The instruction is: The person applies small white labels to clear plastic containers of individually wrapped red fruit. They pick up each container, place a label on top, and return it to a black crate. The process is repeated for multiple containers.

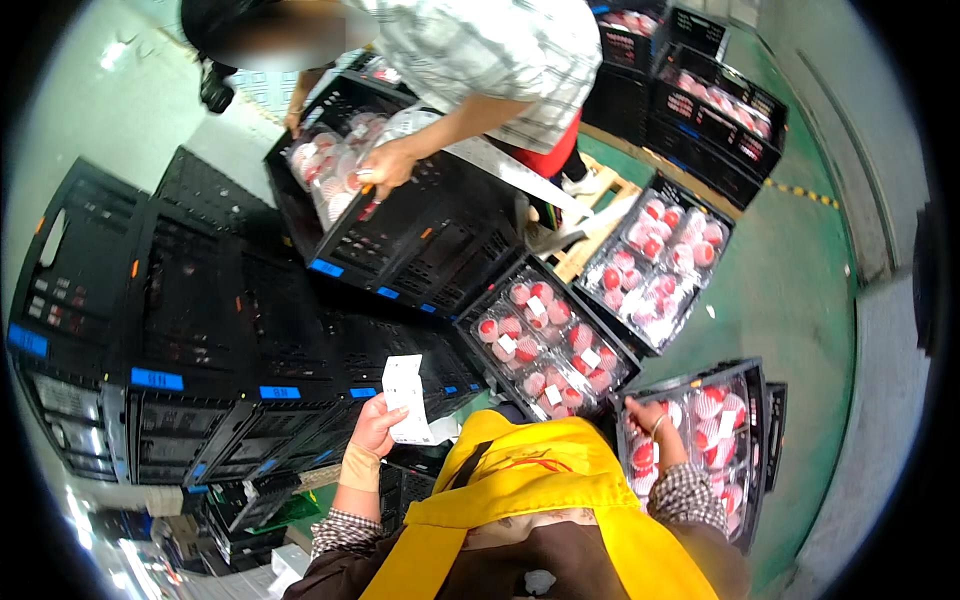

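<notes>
My left hand [377, 424] grips a white strip of paper labels [406, 401] that bears print. At the lower right, my right hand [651, 420] is at the corner of a black plastic crate [752, 420] of clear packs with red fruit in foam nets [709, 435]; whether its fingers hold anything cannot be seen. Between my hands and farther off is another black crate [480, 296], filled with clear clamshell packs of the same fruit [555, 337], several bearing white labels. A yellow apron [525, 469] covers my front.
A co-worker in a checked shirt [487, 52] holds a black crate of fruit packs [397, 240] on top of a stack. Tall stacks of black crates with blue tags [225, 315] line the left. More fruit crates [656, 262] stand at the right, near a wooden pallet [574, 259].
</notes>
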`<state>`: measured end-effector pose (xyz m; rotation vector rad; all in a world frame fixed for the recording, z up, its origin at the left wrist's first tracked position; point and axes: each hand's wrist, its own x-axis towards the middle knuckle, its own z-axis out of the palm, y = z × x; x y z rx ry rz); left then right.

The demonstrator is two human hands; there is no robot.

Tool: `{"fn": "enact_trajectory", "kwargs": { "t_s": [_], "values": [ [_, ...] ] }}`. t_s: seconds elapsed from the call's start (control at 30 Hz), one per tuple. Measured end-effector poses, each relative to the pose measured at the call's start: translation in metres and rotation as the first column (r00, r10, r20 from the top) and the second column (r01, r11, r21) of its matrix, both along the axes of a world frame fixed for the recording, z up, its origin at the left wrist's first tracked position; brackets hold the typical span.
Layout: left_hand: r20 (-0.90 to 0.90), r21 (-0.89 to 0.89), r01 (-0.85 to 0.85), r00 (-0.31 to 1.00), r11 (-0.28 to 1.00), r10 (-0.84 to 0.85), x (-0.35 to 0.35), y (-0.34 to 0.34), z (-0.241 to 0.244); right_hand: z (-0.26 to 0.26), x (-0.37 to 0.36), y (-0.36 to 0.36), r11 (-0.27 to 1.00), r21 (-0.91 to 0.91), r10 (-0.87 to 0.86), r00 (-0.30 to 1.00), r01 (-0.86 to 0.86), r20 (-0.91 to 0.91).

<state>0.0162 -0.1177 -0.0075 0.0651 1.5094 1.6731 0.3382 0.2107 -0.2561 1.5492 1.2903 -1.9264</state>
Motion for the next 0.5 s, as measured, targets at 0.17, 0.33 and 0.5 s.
{"fn": "enact_trajectory", "kwargs": {
  "t_s": [0.17,0.33,0.5],
  "values": [
    [-0.025,0.033,-0.015,1.0,0.999,0.015,-0.007,-0.016,-0.002,0.018,-0.044,0.002,0.994,0.017,0.108,0.974,-0.107,-0.201],
    [-0.058,0.121,0.014,0.998,0.993,-0.007,-0.033,-0.02,0.003,0.08,-0.126,0.008,0.933,0.359,0.161,0.852,0.034,-0.498],
    [-0.102,0.279,0.032,0.995,0.96,-0.003,-0.059,-0.044,0.016,0.274,-0.185,0.038,0.671,0.491,0.155,0.542,0.556,-0.826]
  ]
}}
